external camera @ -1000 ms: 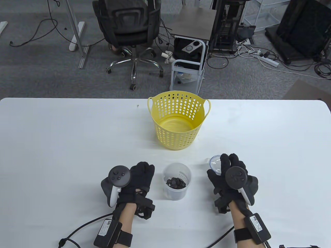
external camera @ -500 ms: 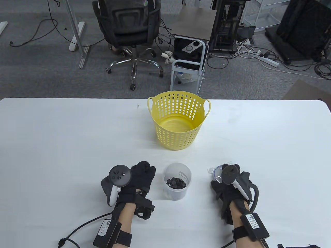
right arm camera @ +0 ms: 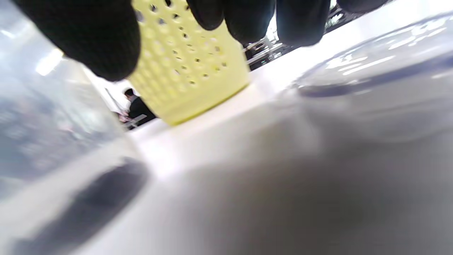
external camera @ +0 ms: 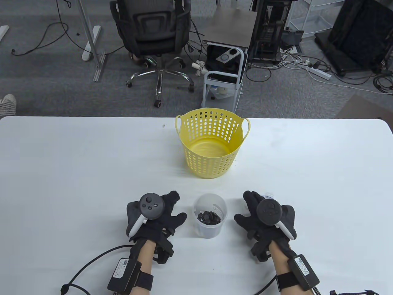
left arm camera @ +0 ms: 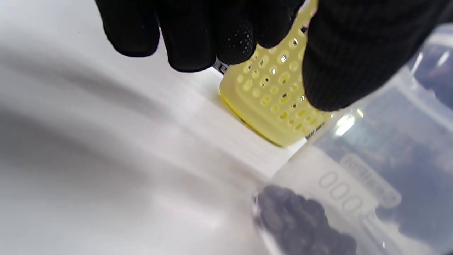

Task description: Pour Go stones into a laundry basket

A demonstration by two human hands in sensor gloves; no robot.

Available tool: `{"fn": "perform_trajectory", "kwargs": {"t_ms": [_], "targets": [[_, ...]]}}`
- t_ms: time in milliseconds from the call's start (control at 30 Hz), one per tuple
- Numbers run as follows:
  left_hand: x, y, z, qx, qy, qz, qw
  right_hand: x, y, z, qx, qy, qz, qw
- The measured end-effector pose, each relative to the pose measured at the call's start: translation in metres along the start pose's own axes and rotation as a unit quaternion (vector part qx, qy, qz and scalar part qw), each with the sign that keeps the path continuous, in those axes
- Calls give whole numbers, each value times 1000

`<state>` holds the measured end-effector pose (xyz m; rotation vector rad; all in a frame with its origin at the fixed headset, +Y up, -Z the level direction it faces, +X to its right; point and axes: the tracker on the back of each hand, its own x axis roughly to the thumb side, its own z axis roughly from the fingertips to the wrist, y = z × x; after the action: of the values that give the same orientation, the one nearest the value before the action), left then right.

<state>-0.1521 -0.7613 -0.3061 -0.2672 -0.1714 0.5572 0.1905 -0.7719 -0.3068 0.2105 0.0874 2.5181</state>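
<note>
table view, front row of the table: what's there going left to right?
left hand → clear cup holding black Go stones → right hand. Neither hand touches the cup. The yellow laundry basket stands farther back, in line with the cup.

The table [external camera: 61,172] is seen from above and from the person's side, with the office floor beyond. Both wrist views are set low and close to the tabletop, facing away from the person. The yellow laundry basket [external camera: 212,143] and the clear cup [external camera: 210,219] are shared by all three.
</note>
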Motion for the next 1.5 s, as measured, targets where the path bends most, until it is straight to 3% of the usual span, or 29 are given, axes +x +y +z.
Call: {"fn": "perform_trajectory", "kwargs": {"t_ms": [133,367,633,933,1267,1500], "targets": [[5,-9,-3,-41,-28,-47,998,7,3,1,39,-25,-40,998],[17,-29,-8,-75,-54,-50,994,18,16,1,90,-52,-65,992],[24,-41,-11,-73,-60,-40,995,30,35,0,117,-70,-39,990],[30,-42,-11,-73,-83,-35,993,35,33,0,119,-101,-90,984],[38,-24,4,41,-138,57,988,52,6,12,39,-152,-165,974],[36,-24,6,65,-156,144,975,68,2,23,-10,-166,-169,971]]}}
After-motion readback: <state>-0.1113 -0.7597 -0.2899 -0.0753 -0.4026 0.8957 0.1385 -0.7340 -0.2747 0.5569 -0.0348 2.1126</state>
